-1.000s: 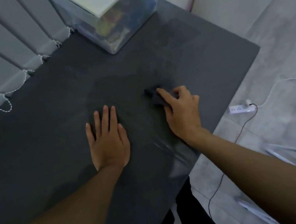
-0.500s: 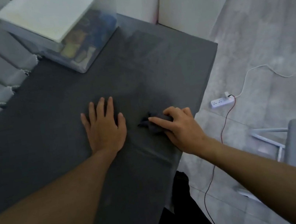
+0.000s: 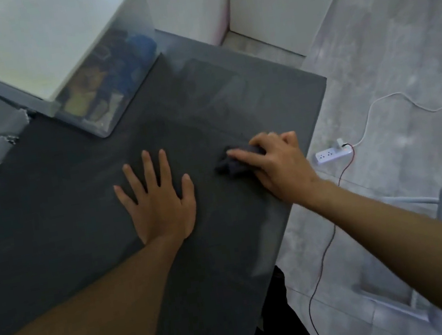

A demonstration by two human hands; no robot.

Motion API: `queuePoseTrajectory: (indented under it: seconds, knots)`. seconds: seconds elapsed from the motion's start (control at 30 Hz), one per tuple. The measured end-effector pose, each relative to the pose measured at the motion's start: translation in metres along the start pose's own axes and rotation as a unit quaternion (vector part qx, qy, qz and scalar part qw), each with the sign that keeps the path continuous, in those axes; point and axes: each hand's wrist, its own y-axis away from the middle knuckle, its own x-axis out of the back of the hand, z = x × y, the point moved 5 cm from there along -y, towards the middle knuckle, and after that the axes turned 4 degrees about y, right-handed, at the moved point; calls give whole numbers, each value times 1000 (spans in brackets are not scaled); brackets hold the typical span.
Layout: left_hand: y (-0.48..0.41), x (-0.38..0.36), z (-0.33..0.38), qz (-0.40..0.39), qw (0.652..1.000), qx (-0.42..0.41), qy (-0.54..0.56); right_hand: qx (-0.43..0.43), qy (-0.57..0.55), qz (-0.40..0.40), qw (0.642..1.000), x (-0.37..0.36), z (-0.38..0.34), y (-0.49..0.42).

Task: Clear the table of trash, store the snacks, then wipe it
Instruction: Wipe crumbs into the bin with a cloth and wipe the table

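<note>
- Dark grey matte table [image 3: 47, 212] fills most of my view, top looks streaky in places
- my right hand [image 3: 277, 164] grips a small dark crumpled cloth [image 3: 227, 166], pressing it onto the table near the right edge
- my left hand [image 3: 159, 203] lies flat just beside it, fingers spread, holding nothing
- clear plastic storage box with a white lid [image 3: 104, 98] sits at the far left of the table, colourful packets [image 3: 93, 100] inside

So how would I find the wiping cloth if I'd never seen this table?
Start at the big dark grey table. Near its right edge, the right hand grips a small crumpled cloth against the top. It is darker than the table, bunched up, and the only thing under a hand; the left hand lies flat on bare tabletop beside it.
</note>
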Motion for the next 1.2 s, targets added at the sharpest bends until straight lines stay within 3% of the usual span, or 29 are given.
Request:
queuePoseTrajectory:
  seconds: [0.07, 0.1, 0.13, 0.17, 0.2, 0.27, 0.33, 0.37, 0.43, 0.57, 0.6, 0.63, 0.7, 0.8, 0.87, 0.93, 1.0, 1.03, 1.1, 1.2]
  knots:
    - [-1, 0, 0, -8, 1000, 1, -10, -180, -1, 19, 983, -5, 40, -27]
    - [0, 0, 0, -12, 1000, -1, -15, -283, -16, 22, 959, -7, 55, -34]
    - [1, -1, 1, -14, 1000, -3, -19, -350, -33, 20, 936, -8, 59, -39]
    - [0, 0, 1, -15, 1000, -3, -21, -357, -46, 16, 933, -10, 53, -46]
    - [-1, 0, 0, -14, 1000, -1, -21, -314, -51, 9, 948, -12, 39, -52]
    - [-2, 0, 0, -8, 1000, -1, -23, -140, -64, -11, 988, -17, 1, -54]
    - [-2, 1, 0, -6, 1000, 0, -27, 18, -71, -28, 997, -21, -14, -54]
    - [-2, 2, 0, -9, 1000, -1, -27, 49, -63, -29, 996, -22, -8, -61]
    - [-2, 3, 1, -13, 1000, -7, -23, -4, -31, -7, 999, -27, 14, -85]
    - [-2, 4, 1, -12, 1000, -5, -17, -274, -71, -14, 959, -40, 48, -130]
    - [-2, 4, 1, -14, 1000, -4, -17, -277, -78, -21, 958, -42, 39, -133]
    - [-3, 4, 1, -16, 1000, -2, -18, -242, -83, -25, 966, -42, 23, -133]
    - [-3, 4, 1, -20, 1000, -3, -17, -93, -103, -33, 990, -41, -13, -125]
    - [-2, 5, 1, -20, 1000, -6, -18, 122, -99, -60, 986, -42, -32, -122]
    - [-2, 5, 1, -21, 1000, -9, -18, 111, -74, -36, 990, -45, -14, -146]
    - [-2, 5, 1, -21, 1000, -11, -18, -17, -57, -22, 998, -51, 13, -178]
    - [-2, 6, 1, -22, 1000, -12, -17, -179, -63, -41, 981, -61, 33, -199]
    - [-3, 6, 1, -22, 1000, -13, -15, -218, -66, -47, 972, -63, 31, -202]
    - [-3, 7, 1, -23, 1000, -15, -13, -165, -65, -52, 983, -65, 4, -199]
    - [-3, 7, 1, -25, 999, -15, -16, 59, -90, -76, 991, -65, -30, -184]
